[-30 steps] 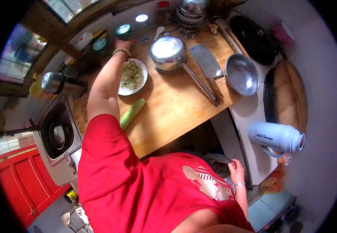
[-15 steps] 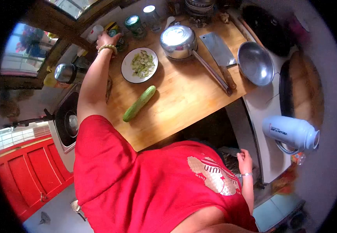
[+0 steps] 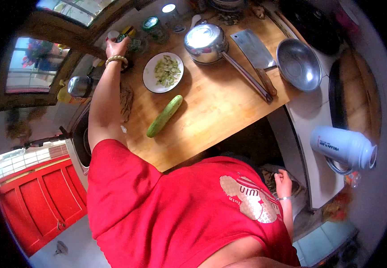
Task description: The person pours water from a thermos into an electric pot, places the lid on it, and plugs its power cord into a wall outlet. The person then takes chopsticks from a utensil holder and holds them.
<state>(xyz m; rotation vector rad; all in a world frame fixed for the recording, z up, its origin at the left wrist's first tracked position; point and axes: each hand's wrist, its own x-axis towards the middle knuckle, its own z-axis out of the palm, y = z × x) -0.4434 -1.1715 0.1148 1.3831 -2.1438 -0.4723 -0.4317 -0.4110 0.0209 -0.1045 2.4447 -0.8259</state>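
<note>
At the back left of the wooden table, my left hand (image 3: 117,46), with a beaded bracelet on its wrist, curls its fingers around the dark lid of a glass jar (image 3: 137,45). The fingers partly cover that lid. My right hand (image 3: 283,183) hangs low by my side, beyond the table's front edge; its fingers are curled and nothing shows in them. A white plate (image 3: 147,79) holds chopped pale green pieces (image 3: 167,71). Nearer to me, a whole green cucumber (image 3: 165,116) lies slantwise on the wood.
A lidded jar (image 3: 153,27) stands behind the plate. A steel saucepan (image 3: 204,42), a cleaver (image 3: 252,48) and a metal bowl (image 3: 298,64) occupy the table's right part. Past its right edge is a pale blue vacuum flask (image 3: 341,145). A sink (image 3: 86,134) lies left.
The view has shifted slightly. My left hand has moved a little leftward at the jar's lid, showing more of the jar. The plate, cucumber and right hand stay put.
</note>
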